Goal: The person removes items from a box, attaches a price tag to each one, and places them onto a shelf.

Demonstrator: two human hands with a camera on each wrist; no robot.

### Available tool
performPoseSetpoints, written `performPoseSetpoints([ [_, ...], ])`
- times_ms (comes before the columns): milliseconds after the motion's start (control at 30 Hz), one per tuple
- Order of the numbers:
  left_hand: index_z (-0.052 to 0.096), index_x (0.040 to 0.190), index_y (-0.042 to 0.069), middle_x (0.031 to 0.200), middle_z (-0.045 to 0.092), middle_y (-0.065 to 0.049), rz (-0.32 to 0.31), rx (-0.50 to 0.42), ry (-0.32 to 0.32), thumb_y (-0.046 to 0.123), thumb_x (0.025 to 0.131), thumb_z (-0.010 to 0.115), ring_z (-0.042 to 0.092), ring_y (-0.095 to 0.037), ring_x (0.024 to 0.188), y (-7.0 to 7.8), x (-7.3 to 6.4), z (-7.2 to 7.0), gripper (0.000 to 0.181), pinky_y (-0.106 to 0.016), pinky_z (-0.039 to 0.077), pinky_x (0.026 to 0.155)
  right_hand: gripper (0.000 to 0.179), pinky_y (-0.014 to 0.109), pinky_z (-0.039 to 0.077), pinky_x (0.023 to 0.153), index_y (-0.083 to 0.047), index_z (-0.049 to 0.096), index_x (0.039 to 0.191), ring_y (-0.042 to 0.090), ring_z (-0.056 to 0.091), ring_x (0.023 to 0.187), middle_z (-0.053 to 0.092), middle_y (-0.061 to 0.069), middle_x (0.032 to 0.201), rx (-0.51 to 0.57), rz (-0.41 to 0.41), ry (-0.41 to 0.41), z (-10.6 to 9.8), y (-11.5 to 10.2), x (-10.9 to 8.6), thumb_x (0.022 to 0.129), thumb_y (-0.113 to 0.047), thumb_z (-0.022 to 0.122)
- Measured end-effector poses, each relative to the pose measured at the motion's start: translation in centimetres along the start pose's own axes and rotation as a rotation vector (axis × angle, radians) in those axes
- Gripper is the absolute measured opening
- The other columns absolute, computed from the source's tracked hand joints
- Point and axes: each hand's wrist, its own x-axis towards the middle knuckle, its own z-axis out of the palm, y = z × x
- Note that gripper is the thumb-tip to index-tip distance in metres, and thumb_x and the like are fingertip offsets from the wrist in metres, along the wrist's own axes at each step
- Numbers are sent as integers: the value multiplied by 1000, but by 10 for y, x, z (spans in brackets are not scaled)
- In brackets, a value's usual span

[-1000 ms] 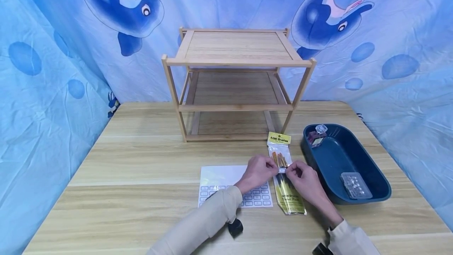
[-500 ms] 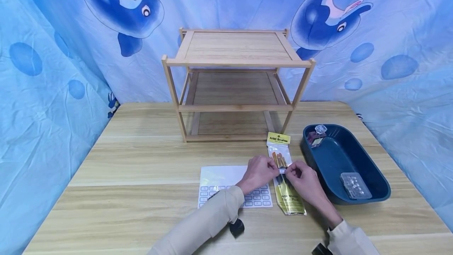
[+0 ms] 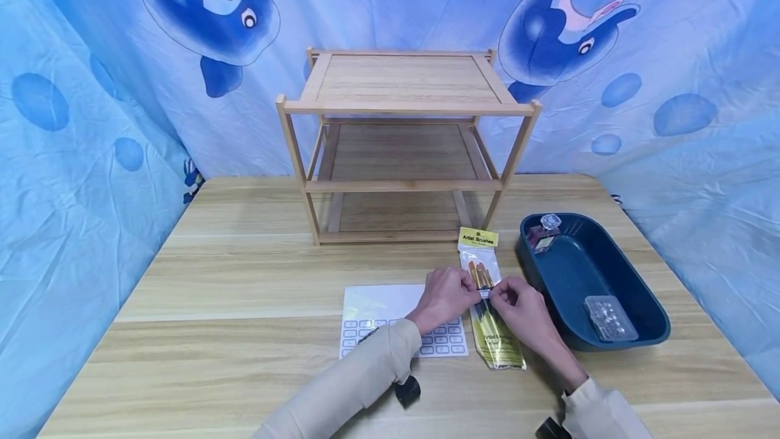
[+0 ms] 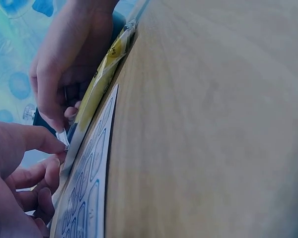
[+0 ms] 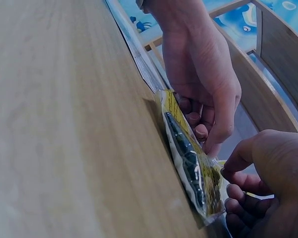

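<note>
A clear and yellow packet of artist brushes (image 3: 498,344) lies on the table, its yellow header toward the shelf. Over its middle is a small white label (image 3: 485,295), stretched between both hands. My left hand (image 3: 445,298) pinches the label's left end between thumb and forefinger; my right hand (image 3: 525,310) pinches the other end. In the left wrist view the label (image 4: 63,137) shows between the fingertips, close against the packet. Beneath my left forearm is a white sheet of blue-bordered labels (image 3: 380,298), partly hidden by the hand and sleeve.
A three-tier wooden shelf (image 3: 405,108) stands at the back of the table. To the right sits a dark blue basin (image 3: 573,276) containing a perfume bottle (image 3: 542,236) and a clear plastic case (image 3: 611,319). Blue dolphin-print cloth surrounds the table.
My left hand has shifted very slightly to the right, toward the right hand. The right hand, packet and basin stay as they were.
</note>
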Motion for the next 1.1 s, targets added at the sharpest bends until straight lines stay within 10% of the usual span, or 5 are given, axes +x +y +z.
performPoseSetpoints([
  [367, 71, 64, 19, 60, 61, 16, -18, 3, -34, 13, 82, 79, 51, -2, 56, 1, 1, -4, 20, -20, 43, 63, 4, 24, 42, 62, 0, 67, 95, 18, 54, 75, 60, 4, 82, -1, 2, -9, 0, 1, 0, 94, -4, 66],
  [1100, 73, 94, 12, 78, 69, 8, -71, -11, 13, 15, 86, 78, 60, -10, 76, -6, 0, -8, 10, -34, 44, 88, 7, 26, 47, 66, 0, 65, 102, 22, 56, 81, 62, 10, 91, -14, -9, 47, -1, 2, -1, 96, -2, 65],
])
